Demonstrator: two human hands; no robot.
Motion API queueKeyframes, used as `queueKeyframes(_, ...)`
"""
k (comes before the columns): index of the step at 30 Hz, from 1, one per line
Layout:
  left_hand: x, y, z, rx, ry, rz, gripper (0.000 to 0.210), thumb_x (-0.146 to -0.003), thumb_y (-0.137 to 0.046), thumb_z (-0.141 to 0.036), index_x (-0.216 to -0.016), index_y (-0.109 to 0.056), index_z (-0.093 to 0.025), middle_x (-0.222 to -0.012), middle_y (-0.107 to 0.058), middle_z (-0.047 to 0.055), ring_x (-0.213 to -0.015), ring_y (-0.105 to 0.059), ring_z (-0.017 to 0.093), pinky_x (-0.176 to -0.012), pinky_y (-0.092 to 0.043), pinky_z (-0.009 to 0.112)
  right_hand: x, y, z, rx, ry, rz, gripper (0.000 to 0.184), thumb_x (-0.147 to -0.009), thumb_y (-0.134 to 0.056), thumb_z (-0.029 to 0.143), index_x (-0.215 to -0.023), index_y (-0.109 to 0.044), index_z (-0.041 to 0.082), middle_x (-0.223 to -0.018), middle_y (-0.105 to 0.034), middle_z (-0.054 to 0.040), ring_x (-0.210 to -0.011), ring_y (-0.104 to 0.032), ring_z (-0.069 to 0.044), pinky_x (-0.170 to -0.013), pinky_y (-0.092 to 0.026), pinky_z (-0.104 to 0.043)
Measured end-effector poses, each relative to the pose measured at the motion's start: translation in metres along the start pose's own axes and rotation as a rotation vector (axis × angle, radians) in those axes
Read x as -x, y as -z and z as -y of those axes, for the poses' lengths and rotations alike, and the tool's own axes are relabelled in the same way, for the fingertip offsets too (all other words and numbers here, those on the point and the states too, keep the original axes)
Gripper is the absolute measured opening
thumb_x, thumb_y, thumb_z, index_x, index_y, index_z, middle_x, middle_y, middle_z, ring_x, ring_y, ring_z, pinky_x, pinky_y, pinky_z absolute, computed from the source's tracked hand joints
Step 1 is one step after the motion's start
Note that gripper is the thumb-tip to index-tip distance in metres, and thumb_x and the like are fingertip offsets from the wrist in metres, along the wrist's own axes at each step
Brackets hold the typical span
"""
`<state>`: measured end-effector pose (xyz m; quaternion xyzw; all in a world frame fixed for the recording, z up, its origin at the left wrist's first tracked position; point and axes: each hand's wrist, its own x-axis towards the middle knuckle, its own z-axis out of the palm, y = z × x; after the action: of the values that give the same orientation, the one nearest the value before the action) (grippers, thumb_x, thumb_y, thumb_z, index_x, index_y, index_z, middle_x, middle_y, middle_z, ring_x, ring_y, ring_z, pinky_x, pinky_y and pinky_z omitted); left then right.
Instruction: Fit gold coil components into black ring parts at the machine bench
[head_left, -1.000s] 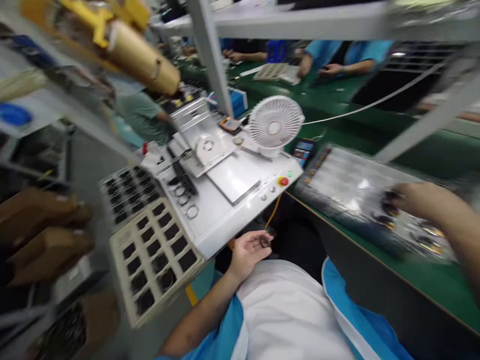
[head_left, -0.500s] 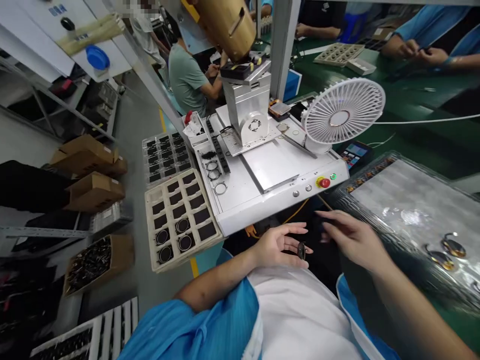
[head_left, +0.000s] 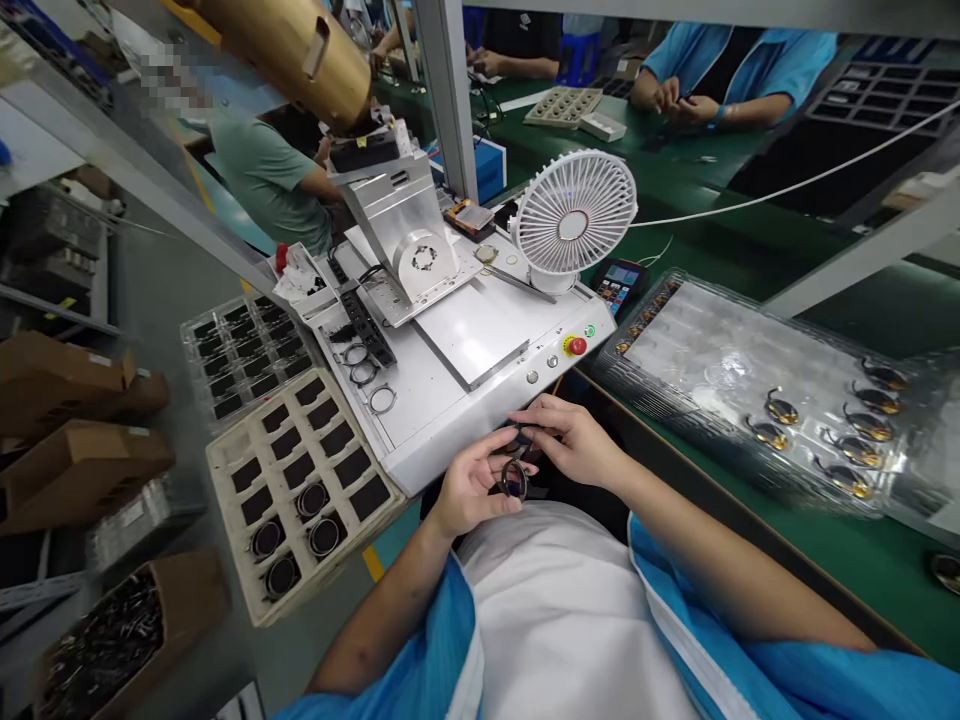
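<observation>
Above my lap, my left hand [head_left: 474, 483] pinches a dark, round ring-shaped part [head_left: 514, 480], like a watch case, between thumb and fingers. My right hand [head_left: 579, 442] is close beside it, its thumb and fingers closed on a small dark piece [head_left: 519, 436] just above the ring. The fingertips of both hands nearly meet there, and the small piece is too dark to make out exactly. In front of my hands stands a white machine [head_left: 480, 400] with buttons and a red emergency stop [head_left: 576, 346].
A beige tray [head_left: 232, 530] with several round parts stands at left, beside a clear tray [head_left: 196, 345]. Loose rings [head_left: 382, 400] lie on the machine near a white fan [head_left: 576, 215]. At right, a plastic tray [head_left: 697, 340] carries several round parts with cables. Co-workers sit beyond.
My right hand has come in from the right to meet my left hand, with a small dark piece in its fingers. The ring now faces me more. My view has turned right.
</observation>
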<state>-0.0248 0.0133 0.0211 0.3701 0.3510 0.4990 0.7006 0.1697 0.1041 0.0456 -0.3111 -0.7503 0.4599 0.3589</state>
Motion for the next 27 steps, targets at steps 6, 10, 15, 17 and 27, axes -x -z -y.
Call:
queueKeyframes(6,-0.001,0.0,-0.01,0.07,0.03,-0.044,0.084,-0.054,-0.099,-0.047,-0.128,-0.069,-0.022,-0.134,-0.067,0.017,-0.094,-0.077,0.029,-0.084,-0.06,0.04,-0.001,0.0,0.0,-0.06,0.034,-0.04,0.023,-0.1,-0.06,0.033,-0.094,-0.079,0.023,-0.087,-0.064,-0.0059,-0.072,-0.064,-0.015,-0.061,-0.056,-0.027)
queueKeyframes(10,-0.003,-0.003,-0.009,0.108,0.028,-0.054,0.078,-0.055,-0.099,-0.043,-0.126,-0.072,-0.022,-0.13,-0.07,0.015,-0.095,-0.076,0.026,-0.083,-0.059,0.035,-0.004,0.001,0.004,0.024,0.102,-0.03,0.021,-0.097,-0.063,0.03,-0.085,-0.078,0.023,-0.093,-0.065,-0.0071,-0.08,-0.065,-0.016,-0.068,-0.056,-0.029)
queueKeyframes(15,-0.01,0.0,-0.008,0.107,-0.06,-0.175,0.08,-0.06,-0.096,-0.043,-0.129,-0.069,-0.015,-0.098,-0.078,0.012,-0.093,-0.075,0.026,-0.086,-0.057,0.036,-0.041,0.017,0.007,0.014,0.11,-0.101,0.015,-0.091,-0.068,0.029,-0.08,-0.076,0.022,-0.096,-0.07,-0.0073,-0.089,-0.066,-0.02,-0.081,-0.055,-0.035)
queueKeyframes(17,-0.012,0.002,-0.01,0.093,-0.092,-0.199,0.082,-0.06,-0.096,-0.044,-0.131,-0.068,-0.015,-0.093,-0.078,0.011,-0.094,-0.075,0.025,-0.089,-0.057,0.036,-0.069,0.024,0.001,0.001,-0.032,-0.192,0.01,-0.087,-0.068,0.027,-0.082,-0.073,0.02,-0.084,-0.07,-0.0047,-0.077,-0.064,-0.019,-0.075,-0.053,-0.034)
queueKeyframes(27,0.017,0.004,-0.013,-0.198,-0.275,-0.25,0.081,-0.071,-0.09,-0.043,-0.143,-0.06,-0.02,-0.136,-0.066,0.019,-0.106,-0.074,0.03,-0.09,-0.061,0.039,-0.1,0.033,-0.016,0.276,-0.24,-0.517,0.039,-0.07,-0.08,0.023,-0.105,-0.064,0.017,-0.096,-0.066,-0.0039,-0.074,-0.058,-0.017,-0.078,-0.049,-0.034)
